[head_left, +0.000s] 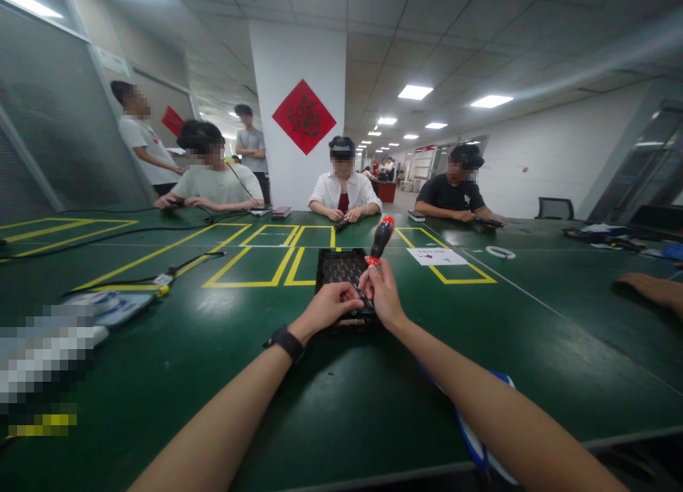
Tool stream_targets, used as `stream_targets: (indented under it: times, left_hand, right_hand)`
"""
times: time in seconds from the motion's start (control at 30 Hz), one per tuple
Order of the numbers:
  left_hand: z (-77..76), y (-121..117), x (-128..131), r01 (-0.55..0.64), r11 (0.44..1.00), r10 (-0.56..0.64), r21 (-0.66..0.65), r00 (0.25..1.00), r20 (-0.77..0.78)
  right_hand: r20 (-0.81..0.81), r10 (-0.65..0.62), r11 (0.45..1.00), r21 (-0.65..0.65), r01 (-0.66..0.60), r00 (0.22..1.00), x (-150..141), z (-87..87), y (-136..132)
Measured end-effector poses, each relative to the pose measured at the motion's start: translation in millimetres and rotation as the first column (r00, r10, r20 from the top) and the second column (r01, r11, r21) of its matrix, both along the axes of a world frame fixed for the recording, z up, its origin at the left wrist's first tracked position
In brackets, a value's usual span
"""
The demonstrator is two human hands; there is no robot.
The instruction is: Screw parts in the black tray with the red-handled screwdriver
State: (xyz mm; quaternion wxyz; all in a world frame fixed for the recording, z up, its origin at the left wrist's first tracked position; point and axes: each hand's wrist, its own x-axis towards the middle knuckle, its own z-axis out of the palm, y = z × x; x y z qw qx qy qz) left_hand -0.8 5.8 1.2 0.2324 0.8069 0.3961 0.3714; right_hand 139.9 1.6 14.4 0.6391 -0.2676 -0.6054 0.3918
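A black rectangular device (341, 268) lies on the green table (346, 399) in front of me. My left hand (329, 303), with a black wristband, rests closed on its near edge and steadies it. My right hand (381, 293) grips a screwdriver with a red and black handle (382, 237). The handle stands nearly upright and tilts away to the right. Its shaft runs down between my two hands onto the device's near part; the tip is hidden by my fingers.
Yellow tape boxes (267, 261) mark the table. Cables (176, 268) run at left, a white paper (436, 256) and a tape ring (500, 252) lie right. Three people (342, 190) sit at the far side; another person's hand (654, 289) rests at the right edge.
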Motion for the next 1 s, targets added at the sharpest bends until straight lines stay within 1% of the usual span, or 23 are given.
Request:
stream_targets:
  times: [0.1,0.23,0.3,0.37,0.43,0.5,0.53,0.57,0.67,0.73,0.77,0.9,1.0]
  left_hand:
    - [0.9,-0.9,-0.6,0.033,0.999,-0.033,-0.004,0.999,-0.023]
    - [5.4,-3.8,-1.1,0.114,0.993,-0.114,-0.008,0.993,-0.04]
    - [6.3,-4.3,-0.7,0.131,0.991,-0.132,-0.014,0.991,-0.03]
    - [5.1,-3.6,-0.3,0.11,0.994,-0.11,-0.019,0.994,-0.01]
    - [2.5,-2.1,-0.4,0.044,0.999,-0.044,-0.021,0.999,-0.001]
    - [0.3,-1.0,-0.9,-0.003,1.0,0.002,-0.024,1.0,-0.015]
    - [-0.2,-0.8,-1.3,-0.001,1.0,0.001,-0.025,1.0,-0.022]
    - [-0.1,-0.9,-1.6,0.02,0.999,-0.02,-0.028,1.0,-0.024]
    - [2.5,-2.6,-2.1,0.137,0.989,-0.138,-0.05,0.99,-0.01]
    - [4.5,-3.7,-1.6,0.182,0.98,-0.182,-0.076,0.983,0.004]
    - [5.2,-4.0,-1.1,0.177,0.981,-0.177,-0.084,0.984,0.015]
    - [4.1,-3.0,0.9,0.092,0.992,-0.088,-0.082,0.994,0.057]
    - [1.3,-1.7,1.2,0.064,0.994,-0.057,-0.088,0.995,0.078]
  right_hand:
    - [0.006,0.029,1.0,0.0,-0.029,1.0,0.4,0.2,-0.2]
    - [-0.007,0.101,0.994,-0.049,-0.101,0.995,0.8,-0.4,2.1]
    - [-0.008,0.103,0.993,-0.051,-0.103,0.995,0.6,-0.1,2.5]
    - [-0.001,0.08,0.996,-0.036,-0.08,0.997,0.1,0.7,1.8]
    - [0.008,0.063,0.998,-0.027,-0.063,0.998,-0.4,1.5,0.5]
    - [0.015,0.068,0.997,-0.029,-0.067,0.998,-0.6,1.9,-0.5]
    - [0.014,0.076,0.997,-0.033,-0.076,0.997,-0.5,1.9,-0.8]
    - [0.01,0.087,0.996,-0.036,-0.087,0.996,-0.2,1.7,-0.8]
    - [0.002,0.129,0.99,-0.05,-0.128,0.992,0.9,1.2,-0.3]
    - [0.005,0.143,0.988,-0.057,-0.142,0.99,1.6,1.2,-0.2]
    - [0.007,0.14,0.989,-0.056,-0.139,0.99,1.7,1.4,-0.3]
    - [0.006,0.106,0.994,-0.029,-0.106,0.994,1.3,2.0,-1.5]
    - [0.013,0.088,0.996,-0.014,-0.088,0.996,0.7,0.6,-0.9]
